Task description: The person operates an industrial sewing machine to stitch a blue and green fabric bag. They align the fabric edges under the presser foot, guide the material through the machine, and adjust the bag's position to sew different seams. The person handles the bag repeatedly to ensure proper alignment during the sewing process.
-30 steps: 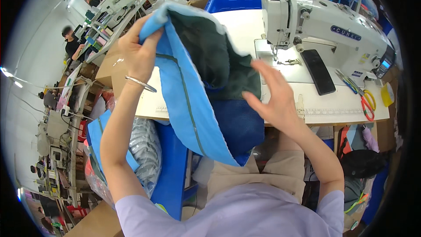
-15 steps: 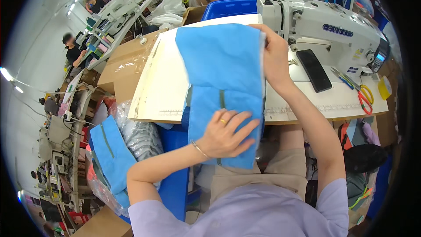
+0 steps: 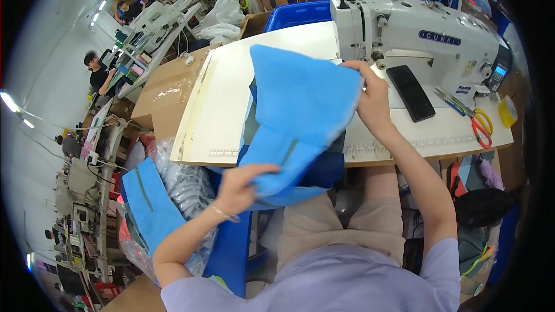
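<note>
A light blue fabric piece [image 3: 298, 110] with a darker lining and a grey strip is lifted over the front edge of the white sewing table [image 3: 222, 104]. My left hand [image 3: 240, 188] grips its lower end below the table edge, above my lap. My right hand [image 3: 370, 95] pinches its upper right corner just in front of the white sewing machine [image 3: 416, 37].
A black phone [image 3: 410, 92] lies on the machine bed. Red-handled scissors [image 3: 477, 127] and a yellow tape roll [image 3: 507, 112] sit at the table's right end. Another blue piece [image 3: 147, 205] rests on bagged bundles at my left. A blue bin [image 3: 298, 14], cardboard box [image 3: 167, 95] and a seated person [image 3: 98, 75] are beyond.
The fabric, which lay flat under both hands half a second ago, is now lifted and bunched. My left hand has slid down to its lower end; my right keeps the upper corner.
</note>
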The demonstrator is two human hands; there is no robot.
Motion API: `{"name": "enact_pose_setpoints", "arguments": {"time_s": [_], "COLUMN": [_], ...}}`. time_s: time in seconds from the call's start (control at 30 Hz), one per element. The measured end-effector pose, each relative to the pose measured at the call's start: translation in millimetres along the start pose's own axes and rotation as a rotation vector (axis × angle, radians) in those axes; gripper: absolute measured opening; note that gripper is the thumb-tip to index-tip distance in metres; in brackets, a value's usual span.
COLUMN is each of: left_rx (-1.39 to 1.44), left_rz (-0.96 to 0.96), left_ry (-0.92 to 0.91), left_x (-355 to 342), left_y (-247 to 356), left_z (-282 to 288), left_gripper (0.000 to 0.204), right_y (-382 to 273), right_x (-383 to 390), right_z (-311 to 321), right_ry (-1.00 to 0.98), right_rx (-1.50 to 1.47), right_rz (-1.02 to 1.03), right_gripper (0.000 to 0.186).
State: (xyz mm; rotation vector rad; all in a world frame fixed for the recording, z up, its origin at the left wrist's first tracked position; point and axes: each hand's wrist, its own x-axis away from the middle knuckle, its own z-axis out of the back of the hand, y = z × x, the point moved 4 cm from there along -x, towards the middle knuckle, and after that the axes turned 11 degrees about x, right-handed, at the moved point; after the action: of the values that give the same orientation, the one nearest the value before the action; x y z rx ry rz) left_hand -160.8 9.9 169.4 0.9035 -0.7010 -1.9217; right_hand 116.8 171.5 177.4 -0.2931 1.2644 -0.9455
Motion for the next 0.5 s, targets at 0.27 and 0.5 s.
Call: {"name": "enact_pose_setpoints", "arguments": {"time_s": [0.27,0.5], "left_rx": [-0.649,-0.853], "left_rz": [-0.155,-0.833], "left_ry": [0.62,0.012], "left_x": [-64,-299], "left_y": [89,61], "left_z": [192,59], "left_gripper": [0.042,0.021], "right_y": [-62,-80], "right_x": [82,122], "right_z": [-46,-51], "right_ry": [-0.709,-0.822], "right_rx": [-0.291,-1.136], "right_rz": [0.014,-0.924], "right_gripper": [0.017,0.026]}}
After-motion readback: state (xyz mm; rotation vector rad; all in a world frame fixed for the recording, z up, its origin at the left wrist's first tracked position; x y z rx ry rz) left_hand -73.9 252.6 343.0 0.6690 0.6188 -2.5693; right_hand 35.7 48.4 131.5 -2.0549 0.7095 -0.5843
